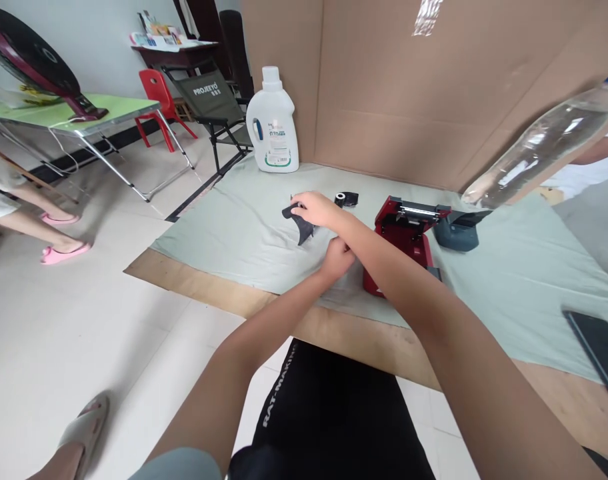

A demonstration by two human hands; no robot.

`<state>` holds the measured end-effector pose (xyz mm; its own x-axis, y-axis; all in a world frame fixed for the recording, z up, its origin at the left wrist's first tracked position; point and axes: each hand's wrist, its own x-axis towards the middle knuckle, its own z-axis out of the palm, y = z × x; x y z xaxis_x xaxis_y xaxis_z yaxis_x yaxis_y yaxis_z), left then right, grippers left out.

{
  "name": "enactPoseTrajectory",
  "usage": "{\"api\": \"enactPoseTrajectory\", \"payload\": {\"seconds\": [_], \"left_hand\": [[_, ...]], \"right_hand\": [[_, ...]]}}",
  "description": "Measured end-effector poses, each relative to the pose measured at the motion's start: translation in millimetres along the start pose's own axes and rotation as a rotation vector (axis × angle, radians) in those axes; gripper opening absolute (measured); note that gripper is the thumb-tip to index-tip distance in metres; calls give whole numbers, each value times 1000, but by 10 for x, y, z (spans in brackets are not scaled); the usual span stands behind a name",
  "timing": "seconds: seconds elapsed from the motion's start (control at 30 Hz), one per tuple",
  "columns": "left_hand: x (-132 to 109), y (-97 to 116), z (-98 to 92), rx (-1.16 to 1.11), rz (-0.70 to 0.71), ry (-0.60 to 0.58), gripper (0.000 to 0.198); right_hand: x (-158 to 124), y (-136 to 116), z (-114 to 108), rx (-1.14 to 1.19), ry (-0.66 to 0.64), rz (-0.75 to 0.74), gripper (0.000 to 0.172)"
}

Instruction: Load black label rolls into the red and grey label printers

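My right hand (314, 208) reaches across my left arm, its fingers pinched on a black curved piece (305, 231) that looks like thin plastic or film. My left hand (338, 259) is curled closed beside the red device; anything in it is hidden, partly behind my right forearm. The red device (409, 243) stands with its lid raised, showing a bright metal bar across the top; my right forearm covers part of its front. Just beyond my right hand lies a small black roll with a white core (340, 199), with a black strip (351, 199) next to it.
A dark grey part (457, 233) sits right of the red device. The white jug (274, 127) stands at the cloth's far left, before a cardboard wall (384, 80). A clear bottle (539, 147) leans at right; a phone (597, 350) lies near the edge. Another person's legs (34, 223) are at left.
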<state>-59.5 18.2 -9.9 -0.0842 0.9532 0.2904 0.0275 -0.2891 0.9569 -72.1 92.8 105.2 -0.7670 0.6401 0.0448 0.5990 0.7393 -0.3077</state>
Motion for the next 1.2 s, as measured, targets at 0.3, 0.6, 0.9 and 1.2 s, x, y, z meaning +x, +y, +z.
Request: {"api": "enactPoseTrajectory", "payload": {"seconds": [0.3,0.6,0.9,1.2], "left_hand": [[62,22,-96,8,84,92,41],[-23,266,-141,-105,228,7,62],[-161,438,-76,14,227,75,51],[-197,247,-84,107,427,-193,72]], "right_hand": [[-1716,209,-663,641,301,201,26],[-2083,444,-796,628,174,287,41],[-2062,412,-671,352,196,117,18],[-2353,525,-936,140,168,208,16]]}}
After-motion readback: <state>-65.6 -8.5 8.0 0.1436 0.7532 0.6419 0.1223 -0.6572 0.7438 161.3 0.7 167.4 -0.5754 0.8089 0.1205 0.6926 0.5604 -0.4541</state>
